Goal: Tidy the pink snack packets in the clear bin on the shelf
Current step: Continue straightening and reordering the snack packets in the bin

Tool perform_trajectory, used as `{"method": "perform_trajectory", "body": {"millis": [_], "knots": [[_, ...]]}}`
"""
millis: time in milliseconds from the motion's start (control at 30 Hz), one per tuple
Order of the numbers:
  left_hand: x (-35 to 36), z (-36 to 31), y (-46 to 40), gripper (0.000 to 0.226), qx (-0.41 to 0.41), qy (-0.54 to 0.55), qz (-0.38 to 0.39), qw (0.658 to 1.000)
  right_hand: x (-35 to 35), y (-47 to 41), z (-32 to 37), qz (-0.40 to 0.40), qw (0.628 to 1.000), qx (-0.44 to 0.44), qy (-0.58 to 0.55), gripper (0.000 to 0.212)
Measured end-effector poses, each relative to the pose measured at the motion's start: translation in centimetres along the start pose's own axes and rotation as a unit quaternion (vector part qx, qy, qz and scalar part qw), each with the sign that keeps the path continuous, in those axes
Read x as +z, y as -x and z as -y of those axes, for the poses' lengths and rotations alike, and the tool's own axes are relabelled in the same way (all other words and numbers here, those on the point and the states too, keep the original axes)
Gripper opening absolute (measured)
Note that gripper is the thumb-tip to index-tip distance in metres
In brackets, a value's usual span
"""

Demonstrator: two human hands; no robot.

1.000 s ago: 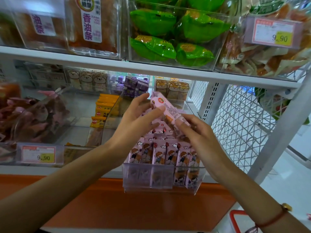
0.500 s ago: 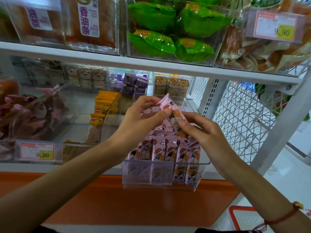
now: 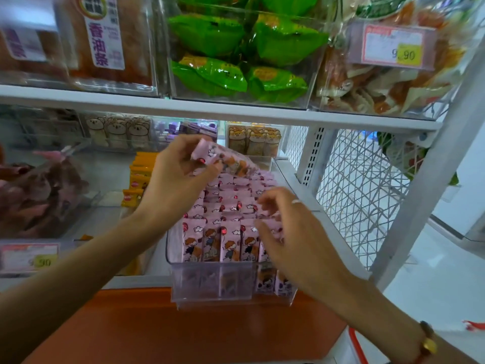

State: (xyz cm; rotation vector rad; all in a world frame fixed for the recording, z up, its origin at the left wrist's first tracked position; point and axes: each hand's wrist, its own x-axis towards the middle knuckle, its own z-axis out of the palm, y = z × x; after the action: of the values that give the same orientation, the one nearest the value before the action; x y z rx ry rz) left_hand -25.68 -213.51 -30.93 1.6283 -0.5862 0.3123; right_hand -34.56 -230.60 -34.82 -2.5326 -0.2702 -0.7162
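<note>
A clear bin [image 3: 210, 282] juts out over the front of the lower shelf, filled with rows of upright pink snack packets [image 3: 225, 227] printed with a cartoon child. My left hand [image 3: 175, 179] pinches one loose pink packet [image 3: 223, 158] and holds it slanted above the back rows. My right hand [image 3: 291, 232] hovers over the front right packets with its fingers spread and curled; it hides the packets beneath it and holds nothing that I can see.
The upper shelf edge [image 3: 236, 111] runs just above my hands, carrying bins of green packets [image 3: 236, 53]. Yellow packets [image 3: 136, 182] and a bin of brownish snacks [image 3: 39, 195] lie left. A white wire mesh side panel [image 3: 362, 195] closes the right.
My right hand let go of the loose packet and dropped toward the front right rows. My left hand keeps the packet, lifted and turned flatter above the bin's back.
</note>
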Motion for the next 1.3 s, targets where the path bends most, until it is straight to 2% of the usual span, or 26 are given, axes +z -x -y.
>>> {"method": "perform_trajectory", "body": {"millis": [100, 200, 300, 533, 633, 733, 800, 900, 967, 1067, 1200, 1300], "knots": [[1.6, 1.2, -1.2, 0.038, -0.007, -0.068, 0.029, 0.997, 0.5, 0.6, -0.6, 0.088, 0.988, -0.031, 0.125, 0.048], [2.8, 2.0, -2.2, 0.041, 0.027, -0.153, 0.074, 0.985, 0.4, 0.7, -1.1, 0.132, 0.973, -0.046, 0.184, 0.049], [3.2, 1.9, -3.4, 0.045, 0.069, -0.235, 0.138, 0.96, 0.1, 0.5, -1.3, 0.126, 0.976, -0.056, 0.169, 0.044], [4.7, 1.9, -7.0, 0.049, 0.035, -0.296, 0.314, 0.902, -0.2, 0.5, -1.4, 0.124, 0.98, -0.073, 0.138, 0.041], [6.4, 4.1, -6.6, 0.048, 0.052, -0.371, 0.303, 0.876, -0.9, 0.3, -1.3, 0.109, 0.981, -0.083, 0.138, 0.036], [7.0, 5.5, -6.5, 0.04, 0.049, -0.388, 0.277, 0.878, -2.4, 0.0, -1.8, 0.039, 0.99, -0.048, 0.13, 0.03], [6.9, 5.6, -6.6, 0.032, 0.053, -0.415, 0.303, 0.856, -3.2, 0.1, -2.6, 0.002, 0.992, -0.005, 0.13, 0.035], [6.8, 5.0, -6.5, 0.028, 0.057, -0.456, 0.358, 0.813, -3.5, 0.6, -3.5, 0.009, 0.992, 0.063, 0.113, 0.041], [6.7, 4.4, -6.4, 0.028, 0.082, -0.46, 0.341, 0.816, -3.5, 0.8, -3.6, 0.026, 0.991, 0.091, 0.09, 0.04], [6.6, 3.9, -6.1, 0.028, 0.108, -0.426, 0.286, 0.851, -3.5, 0.9, -3.7, 0.027, 0.992, 0.106, 0.068, 0.039], [7.2, 4.5, -5.3, 0.036, 0.105, -0.462, 0.331, 0.816, -3.6, 1.0, -3.8, 0.028, 0.992, 0.113, 0.056, 0.035], [7.2, 4.5, -5.4, 0.026, 0.074, -0.42, 0.319, 0.847, -3.6, 1.0, -3.6, 0.029, 0.991, 0.117, 0.055, 0.036]]}}
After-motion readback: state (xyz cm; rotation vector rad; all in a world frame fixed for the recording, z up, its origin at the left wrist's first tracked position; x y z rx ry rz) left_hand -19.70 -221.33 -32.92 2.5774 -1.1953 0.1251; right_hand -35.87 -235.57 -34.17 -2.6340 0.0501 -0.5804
